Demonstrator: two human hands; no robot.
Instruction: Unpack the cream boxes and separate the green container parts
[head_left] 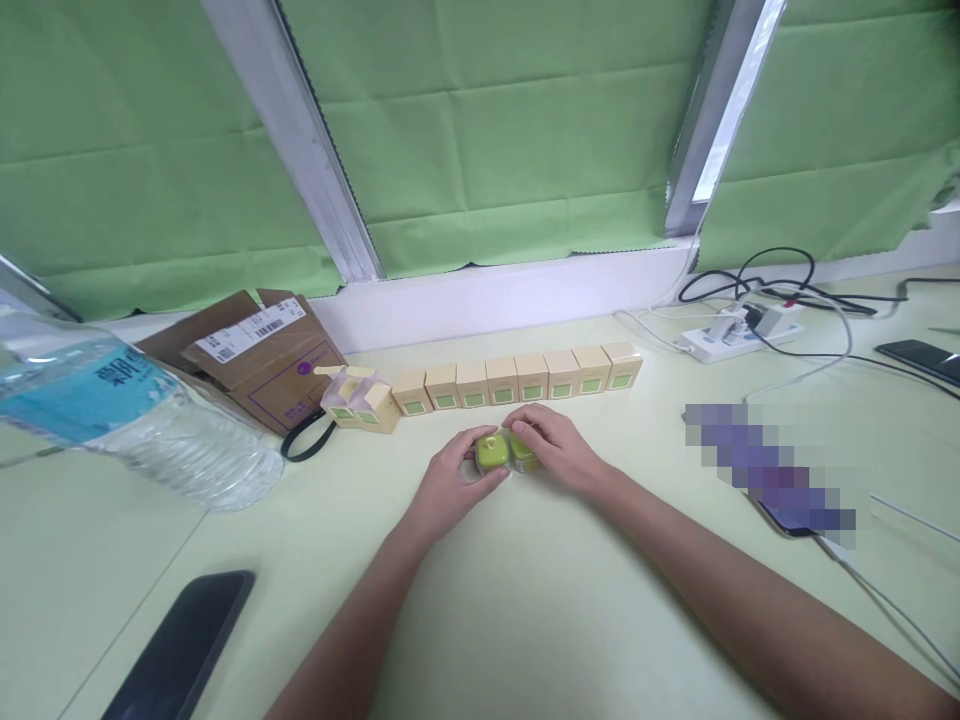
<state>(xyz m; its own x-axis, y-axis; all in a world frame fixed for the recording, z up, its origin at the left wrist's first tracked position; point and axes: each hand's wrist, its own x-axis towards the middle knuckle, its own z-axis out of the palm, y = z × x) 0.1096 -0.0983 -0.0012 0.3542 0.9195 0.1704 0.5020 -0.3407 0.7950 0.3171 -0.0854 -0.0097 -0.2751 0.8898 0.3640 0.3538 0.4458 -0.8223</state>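
Observation:
Two small green-lidded containers with clear sides stand side by side on the table in front of me. My left hand (454, 481) curls its fingers and thumb around the left green-lidded container (492, 452). Around the right green-lidded container (523, 455) closes my right hand (556, 446), whose fingers hide part of it. Just behind my hands runs a row of small cream boxes (517, 380) with green labels, all closed. At the row's left end are cream boxes with open flaps (360, 398).
To the left stand a large water bottle (150, 410), an opened brown carton (262, 360) and a black band (307, 440). A dark phone (184, 645) lies front left. On the right are a power strip (739, 335), cables, a blurred-out phone (787, 515) and another phone (922, 358).

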